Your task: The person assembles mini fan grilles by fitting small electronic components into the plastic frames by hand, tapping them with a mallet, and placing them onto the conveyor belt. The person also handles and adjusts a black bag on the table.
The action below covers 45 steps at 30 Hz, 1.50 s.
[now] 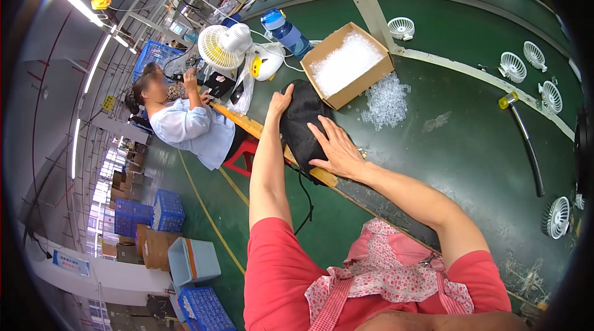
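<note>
Fingers spread, my right hand (340,151) rests on the black mesh bag (303,121) beneath it; whether my left hand (281,100) grips that, I can't tell. Right of my fingertips spreads green tabletop (458,145); to their left, green floor (199,216).

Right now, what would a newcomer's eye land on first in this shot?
Probably the open cardboard box heaped with whitish, translucent bits, above centre on the green worktable, a loose pile of small clear pieces by its right side. Next, the black mesh bag at the table's edge, left hand at its upper left, right hand spread on its right. Then the yellow-headed hammer, far right.
</note>
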{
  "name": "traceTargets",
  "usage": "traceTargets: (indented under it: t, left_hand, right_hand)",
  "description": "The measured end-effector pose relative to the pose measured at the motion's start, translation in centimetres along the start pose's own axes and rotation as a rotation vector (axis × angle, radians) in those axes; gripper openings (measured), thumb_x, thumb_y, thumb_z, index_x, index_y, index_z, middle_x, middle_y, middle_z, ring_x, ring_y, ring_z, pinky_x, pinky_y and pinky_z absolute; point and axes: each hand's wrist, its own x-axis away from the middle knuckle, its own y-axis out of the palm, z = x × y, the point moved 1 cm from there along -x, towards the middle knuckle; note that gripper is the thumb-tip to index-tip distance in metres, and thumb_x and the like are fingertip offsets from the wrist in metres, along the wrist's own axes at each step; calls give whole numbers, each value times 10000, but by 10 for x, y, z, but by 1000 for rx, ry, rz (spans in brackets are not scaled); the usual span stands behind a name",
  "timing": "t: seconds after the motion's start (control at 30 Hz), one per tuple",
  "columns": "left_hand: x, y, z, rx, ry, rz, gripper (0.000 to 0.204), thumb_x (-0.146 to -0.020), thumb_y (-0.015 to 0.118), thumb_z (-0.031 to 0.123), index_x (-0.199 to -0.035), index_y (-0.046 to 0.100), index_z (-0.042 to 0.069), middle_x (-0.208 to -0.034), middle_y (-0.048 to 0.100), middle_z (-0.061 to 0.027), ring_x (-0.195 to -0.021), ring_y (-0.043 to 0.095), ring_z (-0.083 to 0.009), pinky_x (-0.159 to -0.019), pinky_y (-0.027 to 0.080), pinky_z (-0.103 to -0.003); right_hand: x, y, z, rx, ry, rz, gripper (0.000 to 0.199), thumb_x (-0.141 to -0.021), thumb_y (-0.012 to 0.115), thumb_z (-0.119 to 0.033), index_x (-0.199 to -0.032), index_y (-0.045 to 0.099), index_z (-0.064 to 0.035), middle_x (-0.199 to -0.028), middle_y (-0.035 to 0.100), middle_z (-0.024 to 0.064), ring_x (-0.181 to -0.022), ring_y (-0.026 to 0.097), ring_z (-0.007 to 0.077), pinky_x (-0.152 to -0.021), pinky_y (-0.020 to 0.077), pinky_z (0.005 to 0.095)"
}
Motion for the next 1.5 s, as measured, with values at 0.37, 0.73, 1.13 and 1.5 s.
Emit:
traceTargets:
  t: [0.37, 0.73, 1.13, 1.5]
  left_hand:
    - [10, 20, 26, -414, 93, 171, 666, -886, 642, 528, -1163, 560, -72, -1179, 643, -299, -1139, 606, -446, -969, 479, -506]
    - [-5, 4, 2, -153, 140, 69, 811, -879, 651, 552, -1314, 466, -107, -1252, 585, -357, -1199, 572, -463, -1020, 466, -470]
    - [1, -1, 1, 197, 49, -2, 783, -804, 760, 530, -1135, 637, -169, -1118, 685, -286, -1073, 676, -343, -922, 508, -371]
    - [164, 6, 3, 279, 273, 189, 787, -959, 627, 425, -1458, 310, -95, -1474, 378, -315, -1389, 373, -406, -1161, 287, -433]
  right_hand:
    - [-1, 4, 6, 9, 1, 6, 927, -823, 777, -316, -1547, 246, -85, -1536, 258, 257, -1398, 333, 437, -1152, 327, 493]
    - [0, -1, -4, -1, 5, -25, 896, -839, 765, -290, -1545, 255, -81, -1536, 268, 255, -1398, 340, 422, -1156, 328, 476]
    - [0, -2, -2, -29, 24, -20, 890, -833, 770, -297, -1538, 266, -94, -1531, 290, 236, -1396, 346, 416, -1155, 334, 474]
    - [3, 4, 7, 7, 62, 7, 890, -811, 789, -309, -1499, 297, -34, -1518, 328, 238, -1393, 361, 410, -1154, 332, 463]
